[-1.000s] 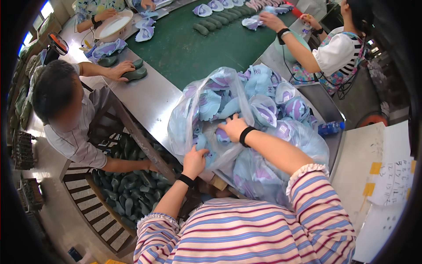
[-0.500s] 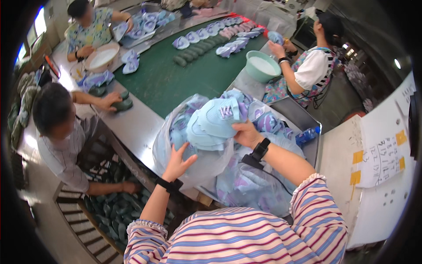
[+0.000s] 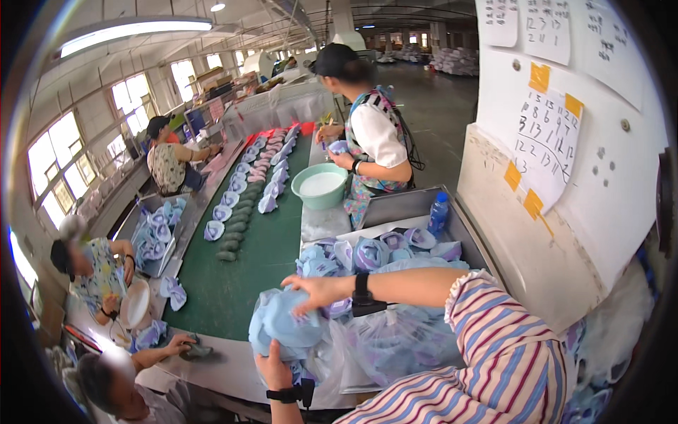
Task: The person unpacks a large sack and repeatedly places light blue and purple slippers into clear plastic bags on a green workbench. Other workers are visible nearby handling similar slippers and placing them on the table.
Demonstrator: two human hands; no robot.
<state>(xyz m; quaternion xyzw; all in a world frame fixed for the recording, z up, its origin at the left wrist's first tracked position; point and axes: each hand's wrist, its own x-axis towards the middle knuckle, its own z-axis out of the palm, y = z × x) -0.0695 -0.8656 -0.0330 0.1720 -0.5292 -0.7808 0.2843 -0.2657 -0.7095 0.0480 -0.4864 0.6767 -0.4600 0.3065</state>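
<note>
Beside the green surface (image 3: 212, 297), both hands (image 3: 318, 291) clasp shoe uppers (image 3: 272, 321) (pale blue).

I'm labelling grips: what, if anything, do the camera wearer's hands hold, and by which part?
A bunch of pale blue shoe uppers, held by its upper right side with the right hand and by its lower edge with the left hand.

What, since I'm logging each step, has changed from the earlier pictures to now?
The upper just raised in the right hand has moved left, toward the green worktop; the left hand, open before, now touches it too. The view has tilted up. The bottle and basin stayed put.
</note>
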